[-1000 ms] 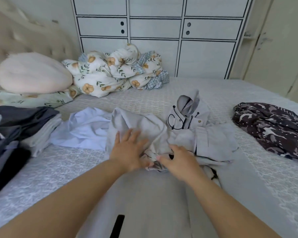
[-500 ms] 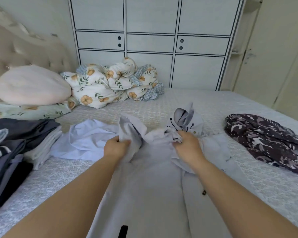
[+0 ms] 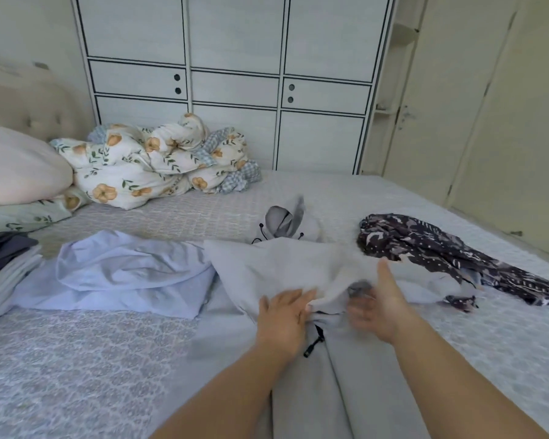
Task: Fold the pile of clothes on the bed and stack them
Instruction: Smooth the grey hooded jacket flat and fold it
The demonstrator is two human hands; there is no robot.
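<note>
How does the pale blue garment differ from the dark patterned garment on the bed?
The pale blue garment is plain and light; the dark patterned garment is near-black with pale markings. The blue one lies at the left hand's side, the dark one at the right hand's. Both lie crumpled and unfolded on the bed.

Jacket [image 3: 282, 264]: matt grey woven cloth. Bed [image 3: 76, 359] cover: matt quilted, patterned cloth. Wardrobe [image 3: 235, 58] behind bed: smooth matt panels.

Home bedroom | bed [image 3: 76, 359] across the lower frame | padded headboard [image 3: 29, 103] upper left | wardrobe [image 3: 235, 83] top centre | floral duvet [image 3: 146, 163] left of centre
</note>
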